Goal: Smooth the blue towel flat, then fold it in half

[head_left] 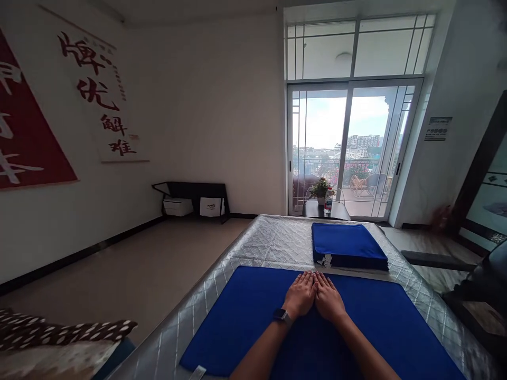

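A blue cloth point(237, 316) lies spread out on a table with a silver quilted cover point(273, 240). Near its far edge, my left hand point(301, 293) rests flat on it, fingers stretched forward, with a watch on the wrist. Close against it, my right hand point(328, 296) also lies flat, its fingers pointing away from me. Neither hand grips anything. Just beyond the fingertips sits a neat stack of folded blue cloths point(348, 245), with white tags at its near left corner. A white tag point(198, 372) shows at the spread cloth's near left corner.
Past the table's far end stands a small dark table point(332, 211) with a potted plant point(320, 190) and a bottle point(328, 201). A low black bench point(198, 189) is by the wall. At lower left are patterned cushions point(59, 338); a dark chair point(479, 285) is at right.
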The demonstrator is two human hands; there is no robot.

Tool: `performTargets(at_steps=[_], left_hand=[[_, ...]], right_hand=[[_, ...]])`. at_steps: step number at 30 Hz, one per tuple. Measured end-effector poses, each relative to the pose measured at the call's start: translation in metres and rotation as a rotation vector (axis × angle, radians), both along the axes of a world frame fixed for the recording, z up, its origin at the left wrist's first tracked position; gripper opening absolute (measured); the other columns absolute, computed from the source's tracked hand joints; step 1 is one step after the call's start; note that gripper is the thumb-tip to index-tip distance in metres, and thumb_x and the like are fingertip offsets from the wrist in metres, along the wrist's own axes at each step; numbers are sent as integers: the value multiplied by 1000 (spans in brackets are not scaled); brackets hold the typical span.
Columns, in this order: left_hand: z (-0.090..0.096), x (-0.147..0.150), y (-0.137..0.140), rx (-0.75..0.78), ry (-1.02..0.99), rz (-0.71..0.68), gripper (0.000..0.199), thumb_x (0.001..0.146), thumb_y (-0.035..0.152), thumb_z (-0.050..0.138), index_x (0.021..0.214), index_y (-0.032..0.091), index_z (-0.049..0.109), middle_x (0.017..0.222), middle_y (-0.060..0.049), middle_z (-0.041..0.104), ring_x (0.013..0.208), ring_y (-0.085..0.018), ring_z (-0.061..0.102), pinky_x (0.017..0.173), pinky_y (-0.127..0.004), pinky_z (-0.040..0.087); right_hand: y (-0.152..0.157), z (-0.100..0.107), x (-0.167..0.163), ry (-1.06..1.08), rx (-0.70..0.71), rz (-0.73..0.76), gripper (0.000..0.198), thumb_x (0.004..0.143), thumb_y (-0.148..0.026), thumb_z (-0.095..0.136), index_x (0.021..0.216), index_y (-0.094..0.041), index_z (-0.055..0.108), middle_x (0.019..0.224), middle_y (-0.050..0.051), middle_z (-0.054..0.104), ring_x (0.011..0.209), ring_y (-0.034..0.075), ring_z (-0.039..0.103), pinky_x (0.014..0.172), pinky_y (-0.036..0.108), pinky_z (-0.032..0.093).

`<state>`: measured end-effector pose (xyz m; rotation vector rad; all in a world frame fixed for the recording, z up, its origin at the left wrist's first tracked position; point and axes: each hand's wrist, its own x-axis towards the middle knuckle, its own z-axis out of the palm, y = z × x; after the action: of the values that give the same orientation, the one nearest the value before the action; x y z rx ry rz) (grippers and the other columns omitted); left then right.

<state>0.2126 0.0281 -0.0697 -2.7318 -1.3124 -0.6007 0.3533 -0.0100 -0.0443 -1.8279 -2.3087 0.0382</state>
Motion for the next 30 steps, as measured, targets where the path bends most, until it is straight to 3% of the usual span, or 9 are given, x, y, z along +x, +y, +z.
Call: performTargets(at_steps=[5,8,12,16,19,23,30], left_hand=[[2,-4,2,-12,19,-19,52,106,34,22,151,14,39,156,-13,40,147,-23,30,120,-46,29],[0,-22,8,-18,47,23,51,105,33,25,151,16,40,155,-13,42,147,-23,32,119,-48,31],[-2,-94,22,-39,58,194,50,103,30,28,150,17,42,154,-12,44,145,-25,35,118,-49,32],[-5,-191,35,-61,157,345,51,102,26,29,149,14,43,157,-12,38,146,-26,32,119,-46,29],[-12,-240,43,-44,206,424,51,100,21,28,148,10,44,157,-14,37,147,-27,30,118,-48,30],[-22,-256,50,-5,213,464,52,101,24,30,149,9,42,156,-16,37,147,-28,30,117,-49,31],[-28,-259,55,24,208,455,52,101,25,28,149,11,43,155,-15,40,146,-27,34,117,-47,32]], right_hand=[[1,3,1,9,-26,-16,60,98,-30,18,155,-13,27,162,7,26,150,18,19,122,37,15],[-4,6,26,12,-23,-50,62,98,-38,18,155,-14,27,161,8,29,149,19,22,122,39,15],[-17,-6,123,-19,9,-183,66,97,-41,15,154,-12,31,159,10,33,148,20,26,122,41,16],[-28,-42,247,-85,49,-384,71,95,-41,13,151,-1,33,159,15,32,148,23,24,121,42,19],[-28,-70,302,-60,104,-425,72,95,-42,11,152,-1,29,161,14,28,149,22,24,121,42,22],[-22,-92,318,-61,169,-421,72,95,-44,14,154,-5,26,162,12,27,149,22,23,121,43,22],[-17,-100,324,-103,172,-406,70,95,-41,15,155,-7,25,163,9,26,148,21,24,121,41,22]])
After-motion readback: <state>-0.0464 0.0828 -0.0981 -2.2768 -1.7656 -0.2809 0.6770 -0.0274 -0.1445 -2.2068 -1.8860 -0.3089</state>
